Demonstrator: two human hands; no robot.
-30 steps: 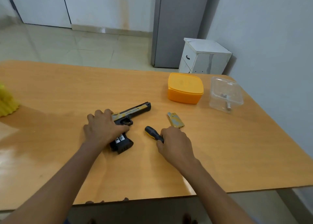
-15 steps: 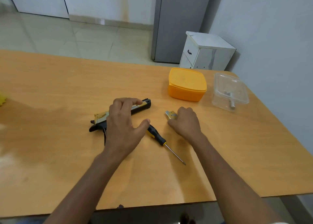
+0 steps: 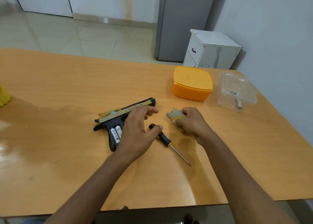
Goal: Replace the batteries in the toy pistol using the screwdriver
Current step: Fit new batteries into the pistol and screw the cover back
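The black and gold toy pistol (image 3: 118,117) lies on its side on the wooden table (image 3: 67,88), muzzle to the right. Its grip is uncovered and two batteries (image 3: 116,133) show inside. My left hand (image 3: 137,130) hovers spread over the trigger area, fingers apart, thumb by the screwdriver's handle. The black and yellow screwdriver (image 3: 162,137) lies on the table between my hands, tip toward me. My right hand (image 3: 189,122) holds the grey and gold battery cover (image 3: 174,114), lifted just off the table.
An orange lidded box (image 3: 192,83) and a clear plastic container (image 3: 237,91) with small parts stand at the back right. A yellow object (image 3: 4,96) sits at the table's left edge. A white cabinet (image 3: 211,50) stands beyond the table.
My right hand let go of the screwdriver, reached to the battery cover and picked it up. My left hand slid off the pistol's grip, uncovering the batteries, and opened above the trigger.
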